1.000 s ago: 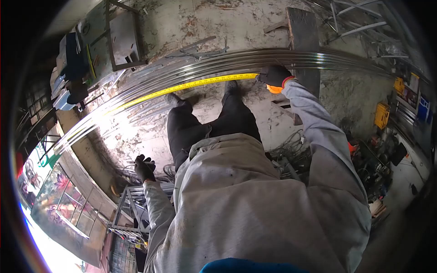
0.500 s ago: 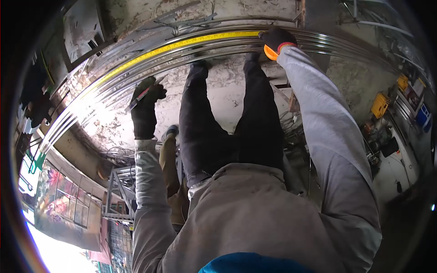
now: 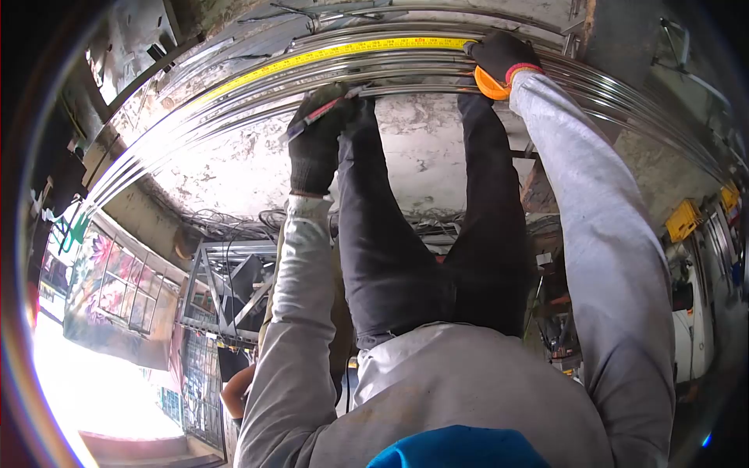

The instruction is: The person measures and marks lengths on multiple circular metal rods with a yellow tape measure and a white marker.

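Note:
My right hand (image 3: pixel 503 54), in a dark glove with a red cuff edge, is closed on a tape measure (image 3: pixel 490 83); its orange part shows below the fingers. The yellow blade (image 3: pixel 343 52) stretches left along a bundle of long shiny metal tubes (image 3: pixel 406 72). My left hand (image 3: pixel 316 144), also in a dark glove, is closed around a slim pen-like tool (image 3: pixel 321 111) with red on it. Its fingers are right by the near tubes, with a thin tip poking out to the right.
My legs (image 3: pixel 390 226) stand apart before the tubes on a stained pale floor (image 3: pixel 421 148). Behind me at left are a grey metal frame (image 3: pixel 226 288) and another person's arm (image 3: pixel 236 390). A yellow container (image 3: pixel 683 221) is at the right.
My left hand with the slim tool has moved right and up to the near tubes. My right hand stays on the tape measure; the whole view has shifted.

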A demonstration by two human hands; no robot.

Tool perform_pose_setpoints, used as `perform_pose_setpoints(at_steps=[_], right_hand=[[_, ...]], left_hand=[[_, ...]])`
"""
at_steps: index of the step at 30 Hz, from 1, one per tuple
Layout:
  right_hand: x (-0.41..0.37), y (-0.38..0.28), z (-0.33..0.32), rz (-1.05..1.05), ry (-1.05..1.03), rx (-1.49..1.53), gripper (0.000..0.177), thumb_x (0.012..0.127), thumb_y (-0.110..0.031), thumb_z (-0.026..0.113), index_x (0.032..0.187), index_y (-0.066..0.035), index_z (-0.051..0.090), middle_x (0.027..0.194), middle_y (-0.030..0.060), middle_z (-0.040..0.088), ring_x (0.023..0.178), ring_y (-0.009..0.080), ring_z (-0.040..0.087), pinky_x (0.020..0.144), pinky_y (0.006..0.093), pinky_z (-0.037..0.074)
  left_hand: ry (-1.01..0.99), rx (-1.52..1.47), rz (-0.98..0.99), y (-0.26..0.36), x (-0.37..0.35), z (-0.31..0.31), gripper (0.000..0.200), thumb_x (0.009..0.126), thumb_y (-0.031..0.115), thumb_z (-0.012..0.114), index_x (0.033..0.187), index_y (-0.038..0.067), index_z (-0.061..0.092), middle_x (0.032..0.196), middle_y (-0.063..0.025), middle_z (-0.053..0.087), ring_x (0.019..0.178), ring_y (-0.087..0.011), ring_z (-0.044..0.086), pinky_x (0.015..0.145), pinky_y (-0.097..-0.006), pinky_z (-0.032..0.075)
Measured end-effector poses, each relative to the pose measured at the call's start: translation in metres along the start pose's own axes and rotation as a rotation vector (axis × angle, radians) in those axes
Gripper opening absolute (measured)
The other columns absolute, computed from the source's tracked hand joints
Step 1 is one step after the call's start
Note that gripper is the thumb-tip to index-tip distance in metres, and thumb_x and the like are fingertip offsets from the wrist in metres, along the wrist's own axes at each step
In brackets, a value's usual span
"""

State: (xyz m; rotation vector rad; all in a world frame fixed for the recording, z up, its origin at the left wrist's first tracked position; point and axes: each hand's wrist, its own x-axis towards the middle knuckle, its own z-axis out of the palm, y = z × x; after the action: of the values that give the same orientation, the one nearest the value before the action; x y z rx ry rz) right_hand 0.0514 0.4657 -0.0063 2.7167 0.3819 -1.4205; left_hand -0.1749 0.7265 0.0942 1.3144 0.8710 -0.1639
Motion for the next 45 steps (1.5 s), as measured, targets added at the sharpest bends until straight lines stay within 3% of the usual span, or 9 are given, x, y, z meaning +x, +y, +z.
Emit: perform_pose_setpoints(at_steps=[5,7,16,21,23,31,34,43,45], right_hand=[[-0.002,0.001,0.000,-0.106,0.048,0.022,0.049,0.090,-0.055,0.061,0.097,-0.008,0.076,0.100,0.0185,0.073,0.097,0.0398,0.070,0.087,0.0486,0.053],[-0.006,-0.001,-0.002,-0.102,0.056,0.016,0.049,0.090,-0.054,0.061,0.094,-0.007,0.077,0.097,0.0199,0.073,0.094,0.0397,0.070,0.086,0.0483,0.054],[-0.006,0.000,0.002,-0.065,0.064,0.037,0.049,0.091,-0.054,0.061,0.100,-0.009,0.078,0.099,0.0179,0.074,0.093,0.0370,0.072,0.088,0.0460,0.054],[-0.004,0.000,-0.002,-0.075,0.033,0.027,0.051,0.090,-0.056,0.061,0.103,-0.010,0.078,0.098,0.0186,0.074,0.093,0.0373,0.072,0.089,0.0454,0.053],[-0.006,0.002,0.000,-0.051,0.126,0.097,0.047,0.088,-0.047,0.062,0.082,-0.002,0.075,0.083,0.0247,0.071,0.085,0.0402,0.071,0.076,0.0490,0.054],[-0.015,0.116,-0.039,-0.076,-0.025,0.007,0.054,0.088,-0.057,0.061,0.093,-0.005,0.075,0.093,0.0205,0.072,0.090,0.0386,0.069,0.082,0.0471,0.052],[-0.003,0.171,-0.042,-0.032,-0.074,-0.033,0.057,0.088,-0.061,0.061,0.099,-0.007,0.075,0.099,0.0179,0.073,0.095,0.0368,0.069,0.085,0.0441,0.051],[-0.012,0.157,-0.030,0.003,0.218,-0.121,0.052,0.088,-0.052,0.060,0.084,-0.002,0.075,0.085,0.0240,0.072,0.085,0.0413,0.070,0.078,0.0511,0.054],[-0.012,0.157,-0.029,0.048,0.185,-0.108,0.052,0.088,-0.052,0.060,0.082,-0.002,0.075,0.085,0.0242,0.071,0.084,0.0418,0.070,0.078,0.0504,0.054]], left_hand=[[-0.089,0.076,0.012,-0.011,0.038,0.017,0.023,0.099,0.009,0.063,0.118,-0.004,0.066,0.103,-0.0110,0.073,0.091,-0.0196,0.072,0.083,-0.0327,0.057],[-0.144,0.453,0.413,-0.013,0.047,0.022,0.027,0.094,0.007,0.063,0.120,0.005,0.069,0.099,-0.0134,0.075,0.088,-0.0233,0.074,0.076,-0.0350,0.058],[-0.291,0.459,0.543,-0.042,0.110,0.087,0.035,0.089,0.006,0.070,0.124,0.010,0.068,0.110,-0.0090,0.075,0.096,-0.0234,0.074,0.081,-0.0331,0.058],[-0.229,0.128,0.255,-0.078,0.128,0.095,0.032,0.092,0.004,0.068,0.123,0.008,0.069,0.106,-0.0080,0.075,0.094,-0.0177,0.074,0.084,-0.0315,0.058],[-0.215,-0.056,0.030,-0.079,0.129,0.095,0.030,0.093,0.003,0.067,0.123,0.007,0.070,0.104,-0.0077,0.076,0.095,-0.0144,0.072,0.085,-0.0306,0.058],[-0.231,0.028,-0.002,-0.074,0.126,0.089,0.033,0.090,0.004,0.072,0.122,0.007,0.071,0.106,-0.0069,0.076,0.098,-0.0131,0.072,0.089,-0.0285,0.056],[-0.241,0.505,0.339,-0.070,0.124,0.088,0.037,0.088,0.006,0.074,0.125,0.007,0.069,0.110,-0.0069,0.076,0.098,-0.0137,0.072,0.090,-0.0286,0.055],[-0.240,0.703,0.516,-0.054,0.108,0.109,0.024,0.097,0.005,0.062,0.119,0.001,0.069,0.107,-0.0147,0.075,0.097,-0.0186,0.073,0.089,-0.0322,0.057],[0.017,0.295,0.066,-0.044,0.097,0.136,0.029,0.099,0.020,0.067,0.119,0.000,0.063,0.105,-0.0109,0.072,0.097,-0.0231,0.071,0.084,-0.0376,0.061]])
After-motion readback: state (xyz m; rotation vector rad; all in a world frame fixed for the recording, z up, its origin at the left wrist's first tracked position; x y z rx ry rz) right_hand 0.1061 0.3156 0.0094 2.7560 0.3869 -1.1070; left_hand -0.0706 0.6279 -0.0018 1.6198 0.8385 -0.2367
